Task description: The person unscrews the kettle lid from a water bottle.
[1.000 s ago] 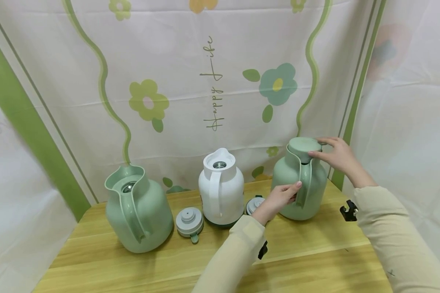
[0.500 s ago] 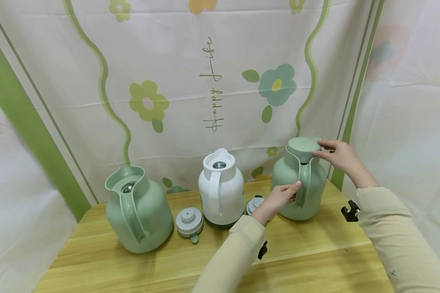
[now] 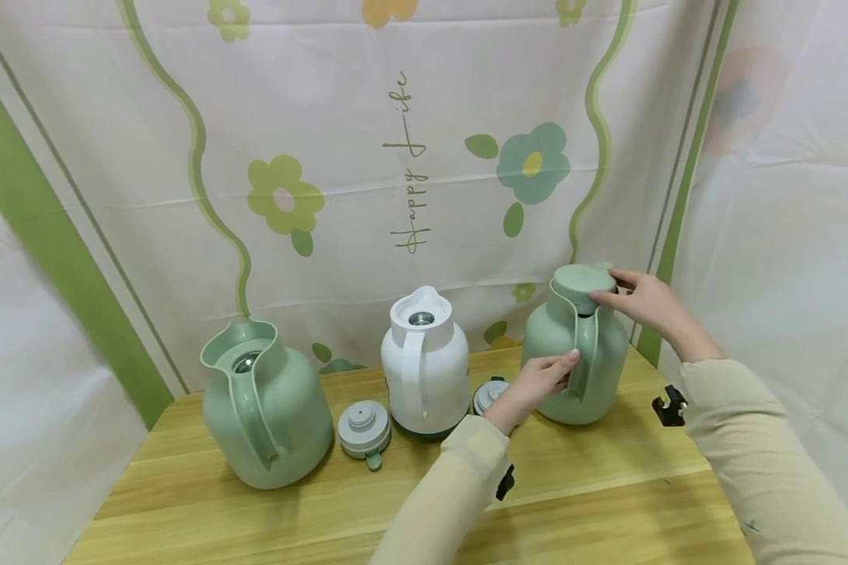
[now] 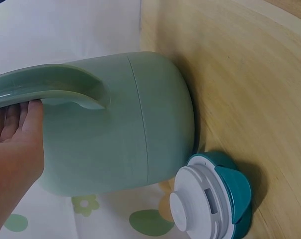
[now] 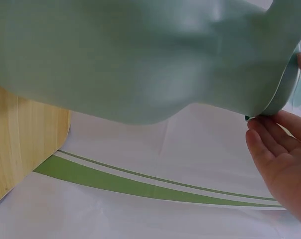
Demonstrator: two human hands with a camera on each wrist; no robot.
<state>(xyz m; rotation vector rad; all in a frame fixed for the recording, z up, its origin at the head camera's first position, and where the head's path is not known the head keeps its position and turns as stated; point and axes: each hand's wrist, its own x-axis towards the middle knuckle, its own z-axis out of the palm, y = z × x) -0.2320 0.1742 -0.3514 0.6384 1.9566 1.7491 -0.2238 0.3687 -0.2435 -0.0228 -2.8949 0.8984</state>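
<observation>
A light green thermos jug point(image 3: 547, 353) stands upright at the right of the table, its round green lid point(image 3: 581, 281) seated in the neck. My left hand point(image 3: 537, 381) holds the jug's handle point(image 3: 585, 353); in the left wrist view the fingers go behind this handle point(image 4: 51, 84). Up at the lid, my right hand point(image 3: 646, 300) grips its side, thumb in front and fingers towards the back. The right wrist view shows the right hand point(image 5: 285, 154) with its fingertips at the rim of the lid point(image 5: 285, 87).
A lidless white thermos jug point(image 3: 431, 377) stands mid-table, and a lidless green one point(image 3: 283, 416) at the left. One grey-topped lid point(image 3: 363, 428) lies between them. Another lid point(image 3: 491, 392), partly behind my left wrist, lies upside down. A printed curtain point(image 3: 353, 94) hangs behind the table point(image 3: 325, 518).
The lid's small tab has turned from the right side towards the back. My right hand's thumb slid back, then forward again along the lid. The left hand stayed on the handle.
</observation>
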